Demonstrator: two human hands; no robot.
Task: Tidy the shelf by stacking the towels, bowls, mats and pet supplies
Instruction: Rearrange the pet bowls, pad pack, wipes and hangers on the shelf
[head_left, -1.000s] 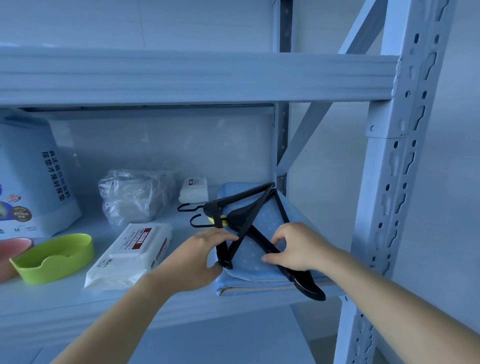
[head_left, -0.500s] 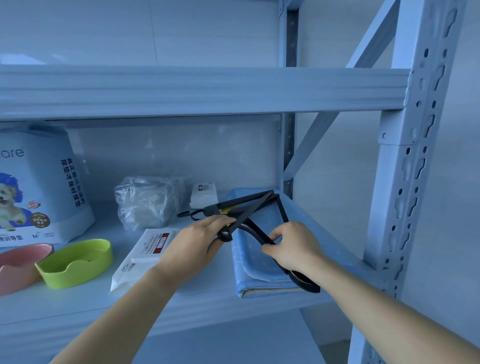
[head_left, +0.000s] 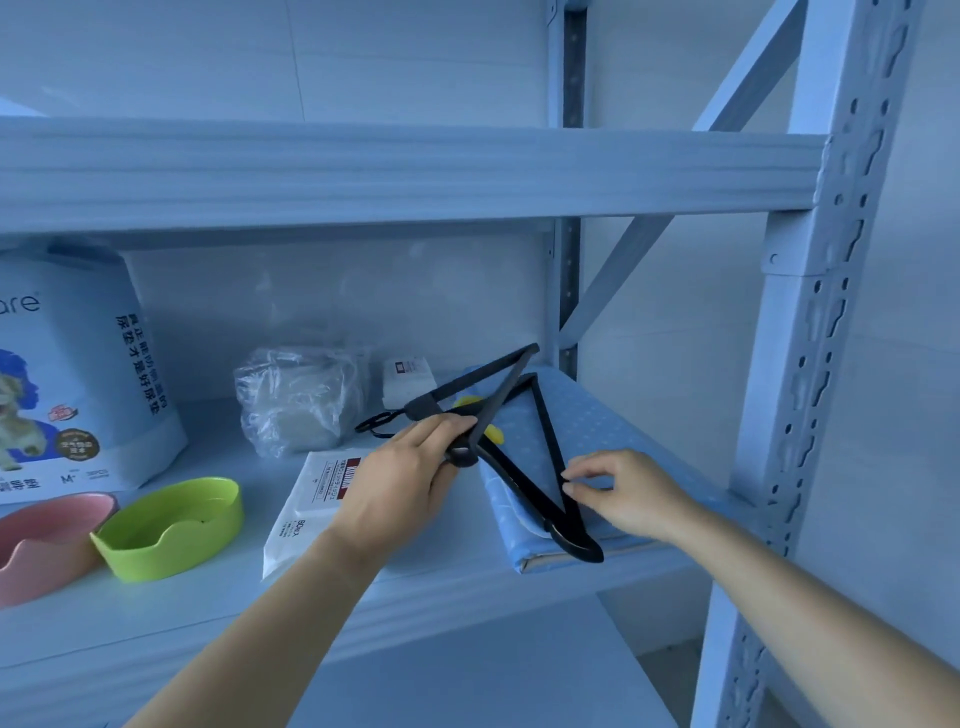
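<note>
Shelf (head_left: 457, 525) contents and both hands are recorded as follows. Black hangers (head_left: 524, 493), bundled together, are held tilted above a folded blue towel (head_left: 597, 426) that lies at the right end of the shelf. Their lower end is seen over the towel's near edge. The left hand (head_left: 400, 483) is closed round the bundle at its neck, with the fingers curled over the top and the hooks projecting to the left. The right hand (head_left: 628, 493) is half open, fingers loosely bent. Its thumb and forefinger tips are placed at the hangers' slanted bar, but whether the bar is pinched or merely touched cannot be told. A yellow clip (head_left: 470, 402) is noted among the hangers. Left of the towel a white wipes pack (head_left: 311, 499) lies flat. A green bowl (head_left: 171, 525) and a pink bowl (head_left: 47, 540) are set just beside each other at the near left. A pet-pad bag (head_left: 78, 374), a clear plastic bundle (head_left: 296, 400) and a small white packet (head_left: 408, 374) are placed toward the far wall.
</note>
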